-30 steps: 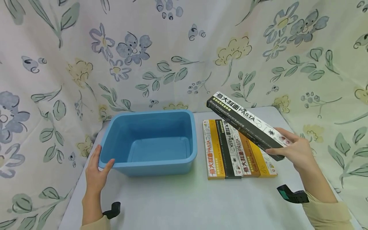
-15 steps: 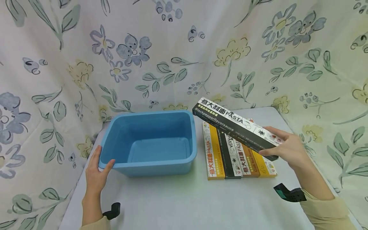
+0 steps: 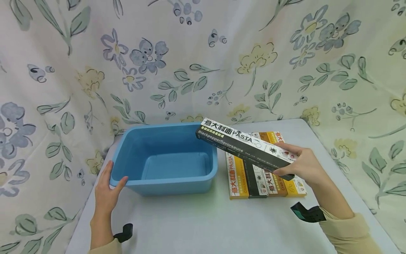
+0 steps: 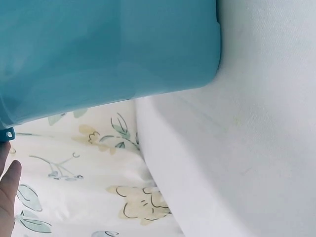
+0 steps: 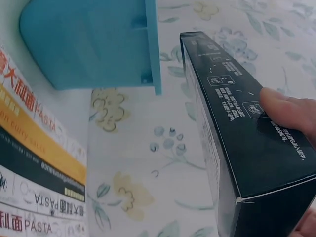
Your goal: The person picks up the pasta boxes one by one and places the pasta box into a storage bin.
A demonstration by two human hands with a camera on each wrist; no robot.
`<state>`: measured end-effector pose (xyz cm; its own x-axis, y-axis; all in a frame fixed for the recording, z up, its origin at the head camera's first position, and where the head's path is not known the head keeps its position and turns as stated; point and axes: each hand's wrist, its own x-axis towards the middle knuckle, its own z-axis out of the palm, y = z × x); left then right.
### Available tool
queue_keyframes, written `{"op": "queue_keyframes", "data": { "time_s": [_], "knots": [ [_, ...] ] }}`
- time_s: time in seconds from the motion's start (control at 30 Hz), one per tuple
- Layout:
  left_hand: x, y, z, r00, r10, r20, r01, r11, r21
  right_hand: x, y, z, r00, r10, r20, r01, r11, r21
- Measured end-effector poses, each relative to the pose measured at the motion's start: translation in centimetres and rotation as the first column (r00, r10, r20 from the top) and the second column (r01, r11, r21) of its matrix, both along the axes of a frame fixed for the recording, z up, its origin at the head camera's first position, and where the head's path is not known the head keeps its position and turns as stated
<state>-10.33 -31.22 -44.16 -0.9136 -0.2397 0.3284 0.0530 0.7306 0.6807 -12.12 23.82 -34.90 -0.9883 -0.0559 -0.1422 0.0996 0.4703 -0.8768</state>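
Note:
My right hand (image 3: 299,164) pinches one end of a long black-and-white pasta box (image 3: 244,148), labelled black pepper flavor sauce. The box is held in the air at a tilt, its far end higher and overlapping the right rim of a blue plastic tub (image 3: 165,182). In the right wrist view, the thumb (image 5: 284,108) presses on the black face of the box. At the tub's front left corner, my left hand (image 3: 108,190) rests against the rim with thumb and fingers spread. Only some fingertips (image 4: 11,180) show in the left wrist view.
Several more pasta boxes (image 3: 234,178), in yellow, black and brown, lie side by side right of the tub, partly hidden beneath the held box. A white-covered table (image 3: 203,225) bears everything. Floral cloth (image 3: 190,70) hangs behind and at both sides.
My right hand has carried the black pasta box leftward and somewhat lower, from above the other boxes to the tub's right rim. The left hand and the tub have stayed put.

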Motion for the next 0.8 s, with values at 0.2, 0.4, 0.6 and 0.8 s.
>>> {"op": "queue_keyframes", "data": {
  "time_s": [0.2, 0.4, 0.6, 0.8],
  "knots": [
    [0.0, -0.2, 0.1, 1.0, 0.001, -0.013, -0.001, 1.0, 0.001, -0.3, -1.6, 0.3, 0.999, 0.054, 0.0, -0.054, 0.997, -0.055],
    [-0.3, -0.2, 0.1, 1.0, -0.004, -0.027, 0.003, 1.0, -0.004, -0.8, -2.8, -0.1, 0.995, 0.095, 0.003, -0.094, 0.989, -0.115],
    [-0.3, -0.2, 0.2, 1.0, -0.007, -0.03, 0.007, 1.0, -0.016, -1.8, -4.0, -0.4, 0.99, 0.138, 0.019, -0.136, 0.987, -0.091],
    [0.0, -0.2, 0.2, 1.0, 0.0, -0.027, -0.001, 1.0, -0.016, -2.9, -5.6, -0.3, 0.983, 0.177, 0.042, -0.172, 0.979, -0.106]
  ]
}}
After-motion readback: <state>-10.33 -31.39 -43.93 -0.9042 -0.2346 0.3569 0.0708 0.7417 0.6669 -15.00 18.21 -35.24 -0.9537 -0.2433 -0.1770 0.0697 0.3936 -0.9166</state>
